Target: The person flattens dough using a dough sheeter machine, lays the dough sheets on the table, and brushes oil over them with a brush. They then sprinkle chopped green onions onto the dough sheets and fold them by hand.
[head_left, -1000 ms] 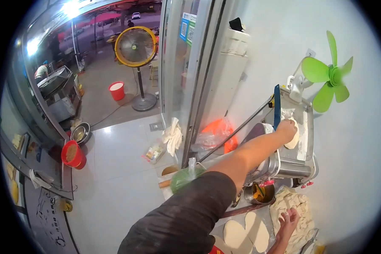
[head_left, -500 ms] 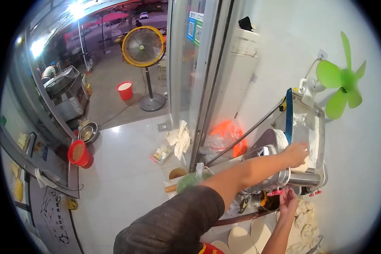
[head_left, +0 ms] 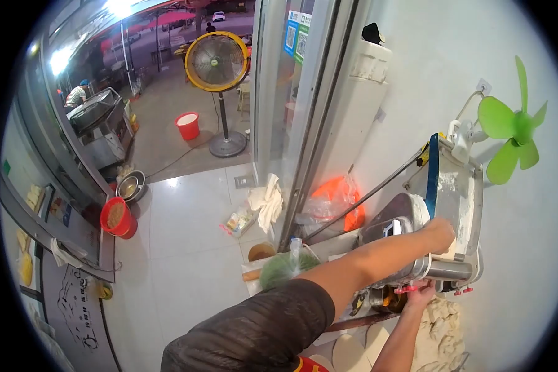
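Note:
A metal dough-rolling machine point(head_left: 451, 268) with a sloped, flour-dusted feed tray point(head_left: 456, 192) stands against the wall at right. My left hand point(head_left: 439, 237) reaches over its top, fingers curled down on pale dough point(head_left: 449, 253) at the tray's lower end. Below the roller housing, beside the red knobs point(head_left: 408, 288), is my right hand point(head_left: 420, 296). Its fingers are stretched upward, their tips partly hidden by the machine, and I see nothing held in them. Under that arm lie flat rounds of dough point(head_left: 349, 354), with a lumpy heap of dough pieces point(head_left: 443, 325) to the right.
A green plastic bag point(head_left: 285, 268) and a brown bowl point(head_left: 261, 251) sit left of the machine. A green-bladed fan point(head_left: 519, 129) is at the wall. An orange bag point(head_left: 344, 198) lies behind. By the doorway are a red bucket point(head_left: 119, 218) and a floor fan point(head_left: 217, 62).
My left hand has moved down toward the tray's lower end, its fingers more curled. My right hand has come closer under the rollers. The whole view has shifted slightly.

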Available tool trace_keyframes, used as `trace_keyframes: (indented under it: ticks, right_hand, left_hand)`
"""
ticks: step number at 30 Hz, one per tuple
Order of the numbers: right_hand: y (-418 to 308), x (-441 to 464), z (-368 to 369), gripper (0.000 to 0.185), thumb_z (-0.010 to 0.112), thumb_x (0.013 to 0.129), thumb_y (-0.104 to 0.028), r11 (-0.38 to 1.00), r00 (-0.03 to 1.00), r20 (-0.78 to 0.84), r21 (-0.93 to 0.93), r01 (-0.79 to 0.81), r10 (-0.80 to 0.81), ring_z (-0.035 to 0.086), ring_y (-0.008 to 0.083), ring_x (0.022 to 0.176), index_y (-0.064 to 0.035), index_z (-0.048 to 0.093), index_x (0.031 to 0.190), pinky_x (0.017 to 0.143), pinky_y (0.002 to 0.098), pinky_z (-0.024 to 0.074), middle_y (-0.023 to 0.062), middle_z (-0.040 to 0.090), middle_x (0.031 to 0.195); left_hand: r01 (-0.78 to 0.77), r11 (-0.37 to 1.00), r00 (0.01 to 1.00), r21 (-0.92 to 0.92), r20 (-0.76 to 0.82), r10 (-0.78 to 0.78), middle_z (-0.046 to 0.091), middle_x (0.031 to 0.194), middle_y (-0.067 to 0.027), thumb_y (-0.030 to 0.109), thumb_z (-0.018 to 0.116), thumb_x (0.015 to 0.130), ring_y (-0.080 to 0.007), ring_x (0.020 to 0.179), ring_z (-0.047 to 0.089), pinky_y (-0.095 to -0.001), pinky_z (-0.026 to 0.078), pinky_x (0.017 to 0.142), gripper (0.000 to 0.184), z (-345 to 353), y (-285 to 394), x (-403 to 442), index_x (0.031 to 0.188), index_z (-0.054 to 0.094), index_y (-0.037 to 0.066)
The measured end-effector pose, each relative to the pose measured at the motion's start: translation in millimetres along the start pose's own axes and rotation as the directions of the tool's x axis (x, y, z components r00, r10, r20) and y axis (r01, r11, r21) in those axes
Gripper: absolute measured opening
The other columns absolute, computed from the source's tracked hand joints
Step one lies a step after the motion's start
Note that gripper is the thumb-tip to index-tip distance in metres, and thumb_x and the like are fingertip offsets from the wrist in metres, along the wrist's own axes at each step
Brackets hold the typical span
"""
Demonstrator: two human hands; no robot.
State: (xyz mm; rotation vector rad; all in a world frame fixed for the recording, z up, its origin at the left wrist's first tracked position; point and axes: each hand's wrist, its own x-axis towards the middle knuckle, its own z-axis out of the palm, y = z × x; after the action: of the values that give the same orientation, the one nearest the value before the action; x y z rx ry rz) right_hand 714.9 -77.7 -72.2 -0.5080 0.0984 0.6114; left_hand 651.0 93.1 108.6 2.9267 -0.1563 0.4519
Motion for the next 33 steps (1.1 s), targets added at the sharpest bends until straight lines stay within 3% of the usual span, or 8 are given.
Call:
trace_keyframes:
  ticks: [2, 5, 8, 14, 17, 25, 28, 33]
  right_hand:
    - [-5.7, -3.9, -16.2, 0.023, 0.039, 0.093, -0.021, 0.985, 0.936, 0.317, 0.027, -0.170, 0.153, 0.056, 0.0139, 0.073, -0.0073, 0.057, 0.097, 0.058, 0.0264, 0.0485, 0.0052, 0.060, 0.091]
    - [19.1, -22.2, 19.2, 0.028, 0.041, 0.094, -0.024, 0.987, 0.987, -0.090, -0.107, 0.121, -0.130, 0.056, 0.0198, 0.094, -0.0054, 0.054, 0.110, 0.079, 0.0341, 0.0476, 0.0077, 0.059, 0.108]
    - [18.2, -13.9, -4.8, 0.035, 0.042, 0.094, -0.029, 0.986, 0.997, 0.012, -0.149, 0.081, -0.080, 0.053, 0.0238, 0.105, -0.0056, 0.049, 0.119, 0.092, 0.0395, 0.0412, 0.0079, 0.055, 0.118]
    - [30.1, -24.8, -3.9, 0.040, 0.047, 0.092, -0.032, 0.966, 0.980, 0.007, -0.169, 0.195, -0.197, 0.052, 0.0221, 0.104, -0.0070, 0.046, 0.123, 0.091, 0.0397, 0.0420, 0.0056, 0.053, 0.120]
    - [35.1, -24.3, -6.4, 0.044, 0.047, 0.093, -0.030, 0.897, 0.937, 0.170, -0.279, 0.342, -0.305, 0.050, 0.0220, 0.106, -0.0055, 0.039, 0.128, 0.091, 0.0373, 0.0422, 0.0056, 0.049, 0.123]
    - [36.1, -40.4, 5.4, 0.060, 0.049, 0.079, 0.006, 0.893, 0.914, 0.257, -0.247, 0.376, -0.313, 0.047, 0.0234, 0.111, -0.0020, 0.028, 0.135, 0.093, 0.0373, 0.0419, 0.0129, 0.040, 0.130]
    - [45.4, -57.3, 1.1, 0.043, 0.051, 0.087, -0.011, 0.661, 0.825, 0.388, -0.496, 0.563, -0.411, 0.049, 0.0234, 0.111, -0.0027, 0.040, 0.127, 0.093, 0.0405, 0.0406, 0.0105, 0.048, 0.124]
    - [21.2, -42.5, -9.6, 0.037, 0.057, 0.089, -0.019, 0.990, 0.995, -0.053, -0.121, 0.075, -0.082, 0.050, 0.0235, 0.110, -0.0015, 0.047, 0.120, 0.094, 0.0428, 0.0400, 0.0094, 0.055, 0.117]
  left_hand:
    - [-0.002, 1.000, 1.000, -0.019, 0.003, 0.002, 0.064, 0.096, -0.0088, 0.040, 0.066, 0.073, -0.0241, 0.096, 0.059, -0.0347, 0.046, 0.080, 0.034, -2.2, 0.7, -1.8, 0.084, 0.069, 0.008]
    - [-0.003, 1.000, 1.000, -0.016, -0.013, 0.002, 0.066, 0.089, -0.0092, 0.042, 0.067, 0.071, -0.0250, 0.088, 0.062, -0.0364, 0.049, 0.074, 0.034, -11.8, 2.5, -8.5, 0.081, 0.070, 0.009]
    - [0.000, 1.000, 1.000, -0.026, -0.027, -0.001, 0.067, 0.085, -0.0093, 0.039, 0.068, 0.070, -0.0256, 0.084, 0.064, -0.0370, 0.051, 0.070, 0.031, -11.8, 2.7, -8.3, 0.080, 0.070, 0.010]
    - [0.004, 1.000, 0.996, -0.026, -0.089, -0.006, 0.068, 0.082, -0.0090, 0.027, 0.068, 0.066, -0.0260, 0.079, 0.065, -0.0364, 0.052, 0.067, 0.020, 0.4, 0.5, -1.5, 0.077, 0.071, 0.010]
    - [-0.031, 1.000, 0.989, 0.001, -0.146, 0.031, 0.068, 0.081, -0.0086, 0.027, 0.069, 0.065, -0.0255, 0.078, 0.065, -0.0363, 0.052, 0.067, 0.020, 9.6, -2.4, 3.0, 0.076, 0.071, 0.011]
    - [-0.041, 0.999, 0.996, 0.030, -0.075, 0.043, 0.068, 0.082, -0.0072, 0.035, 0.069, 0.065, -0.0241, 0.080, 0.065, -0.0362, 0.051, 0.068, 0.027, 3.1, -1.4, 0.9, 0.076, 0.071, 0.011]
    - [-0.035, 0.999, 0.998, 0.028, -0.043, 0.036, 0.067, 0.084, -0.0069, 0.037, 0.068, 0.068, -0.0241, 0.085, 0.062, -0.0362, 0.050, 0.071, 0.029, 2.6, -0.2, 0.7, 0.078, 0.071, 0.010]
    - [-0.038, 0.999, 0.999, 0.024, 0.020, 0.037, 0.066, 0.089, -0.0068, 0.039, 0.066, 0.072, -0.0244, 0.097, 0.056, -0.0368, 0.046, 0.078, 0.032, -5.3, 1.3, -3.0, 0.081, 0.070, 0.008]
